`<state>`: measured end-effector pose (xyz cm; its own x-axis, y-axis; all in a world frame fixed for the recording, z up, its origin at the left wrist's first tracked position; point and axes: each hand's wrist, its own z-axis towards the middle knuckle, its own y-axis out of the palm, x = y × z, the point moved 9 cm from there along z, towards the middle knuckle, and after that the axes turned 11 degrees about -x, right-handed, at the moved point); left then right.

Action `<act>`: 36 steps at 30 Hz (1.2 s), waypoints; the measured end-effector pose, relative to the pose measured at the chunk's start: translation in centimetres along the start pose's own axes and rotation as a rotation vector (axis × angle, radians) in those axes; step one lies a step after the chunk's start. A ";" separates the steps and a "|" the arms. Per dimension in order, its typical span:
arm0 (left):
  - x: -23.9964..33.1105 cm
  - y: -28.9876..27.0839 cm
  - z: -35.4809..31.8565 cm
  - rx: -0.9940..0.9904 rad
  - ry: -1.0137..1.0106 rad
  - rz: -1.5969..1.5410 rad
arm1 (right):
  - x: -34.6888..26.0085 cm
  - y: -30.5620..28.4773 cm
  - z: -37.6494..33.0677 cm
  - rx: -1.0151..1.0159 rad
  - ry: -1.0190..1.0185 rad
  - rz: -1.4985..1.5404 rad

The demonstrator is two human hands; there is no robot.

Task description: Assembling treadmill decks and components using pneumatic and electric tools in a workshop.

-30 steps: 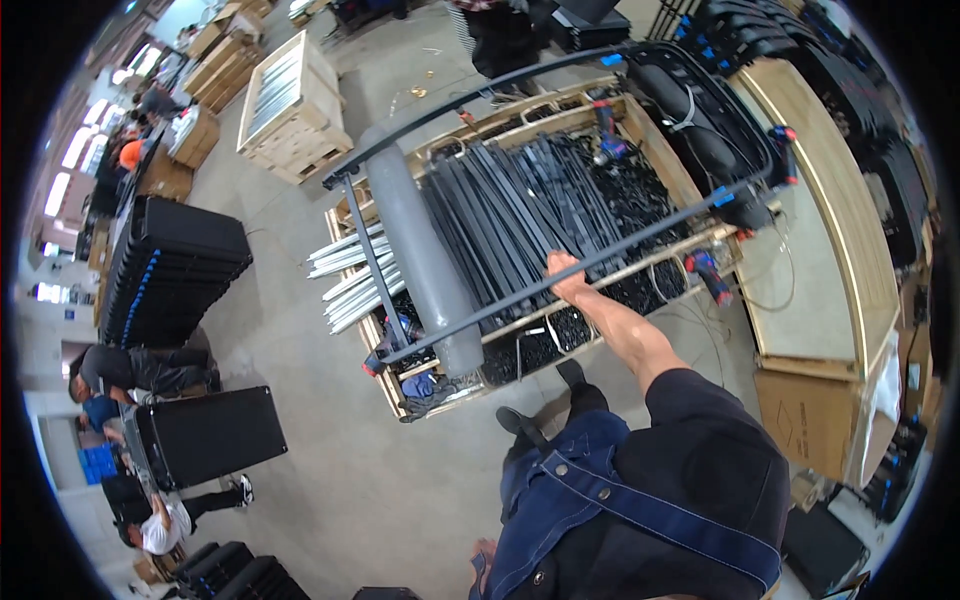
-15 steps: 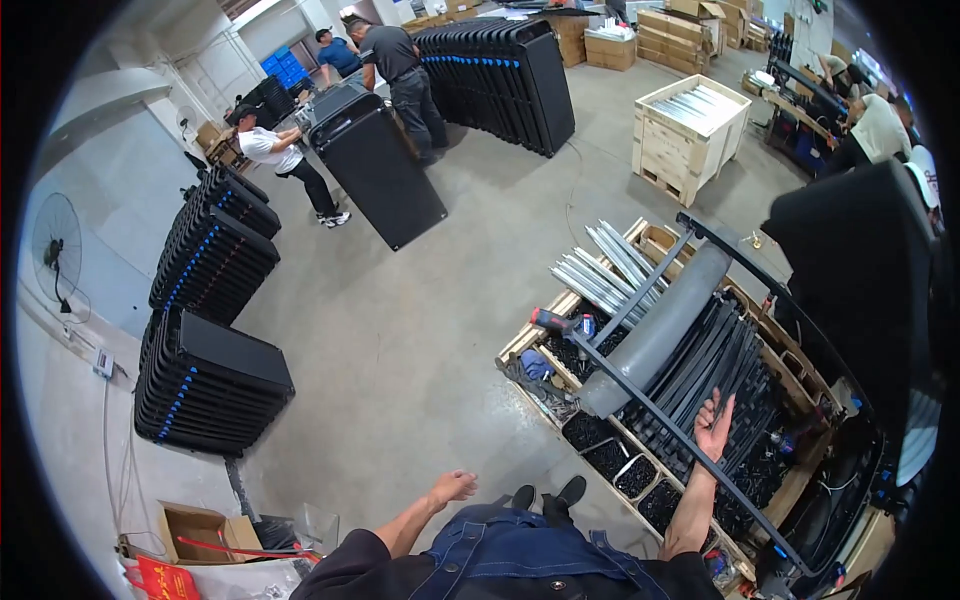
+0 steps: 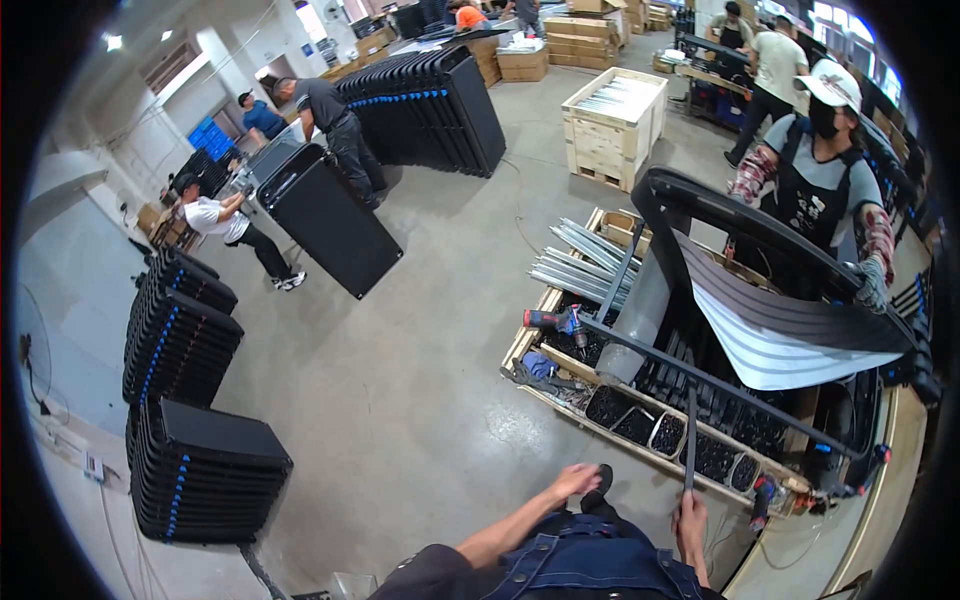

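My right hand [image 3: 689,522] is closed around the lower end of a long, flat black strip [image 3: 690,435], which points away from me over the parts bins. My left hand [image 3: 577,481] is in front of my waist, fingers loosely bent, with nothing visible in it. Beyond my right hand is a wooden parts crate [image 3: 672,464] with small bins of black parts [image 3: 634,425]. A black frame bar [image 3: 725,378] crosses above it, beside a grey roller [image 3: 637,330]. More black strips lie under the frame, partly hidden.
A masked co-worker [image 3: 815,185] at the right holds a black frame with a black and white panel [image 3: 780,320]. A cordless drill [image 3: 570,322] and metal tubes [image 3: 585,262] lie on the crate. Stacked black panels [image 3: 215,450] stand left; a wooden box [image 3: 615,125] stands farther back.
My right hand has drawn a black strip out of the pile toward me. My left hand has moved right. The co-worker's frame has tilted over the crate, and my view has turned.
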<state>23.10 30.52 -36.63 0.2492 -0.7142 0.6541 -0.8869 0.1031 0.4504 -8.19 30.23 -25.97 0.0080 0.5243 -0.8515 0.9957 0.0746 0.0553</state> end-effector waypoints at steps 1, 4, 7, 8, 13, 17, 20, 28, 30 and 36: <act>0.4 1.7 2.0 -0.095 0.028 -0.081 | 0.9 0.1 -3.6 -0.048 0.074 -0.036; 3.6 7.3 5.7 -0.155 0.014 -0.315 | 1.7 -1.2 -12.9 -0.151 0.179 -0.123; 6.4 10.4 6.2 -0.125 0.091 -0.445 | 1.9 -3.2 -18.3 -0.108 0.206 -0.103; 7.2 10.6 5.4 -0.144 0.176 -0.362 | 1.5 -3.0 -19.6 -0.188 0.384 -0.149; 13.0 10.9 1.0 -0.056 0.419 -0.428 | -1.8 -4.0 -19.5 -0.255 0.316 -0.229; 17.7 10.0 0.7 0.063 0.527 -0.237 | -4.2 -6.2 -15.8 -0.478 0.284 -0.189; 21.0 12.8 5.6 -0.004 0.401 -0.291 | -6.6 -9.2 -13.8 -0.455 0.256 -0.116; 33.9 28.3 13.7 -0.143 0.293 -0.038 | -15.7 -15.7 -8.7 -0.308 -0.022 -0.125; 35.5 31.5 13.0 -0.059 0.299 0.242 | -16.9 -16.4 -5.2 -0.280 -0.074 -0.162; 38.3 33.9 11.3 -0.353 0.457 0.360 | -22.6 -16.2 6.5 0.022 -0.423 -0.268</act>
<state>-1.80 -1.22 -3.19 0.1700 -0.2366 0.9566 -0.7846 0.5549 0.2767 -23.86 11.67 -10.99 -0.2159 0.0994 -0.9713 0.9696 0.1389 -0.2013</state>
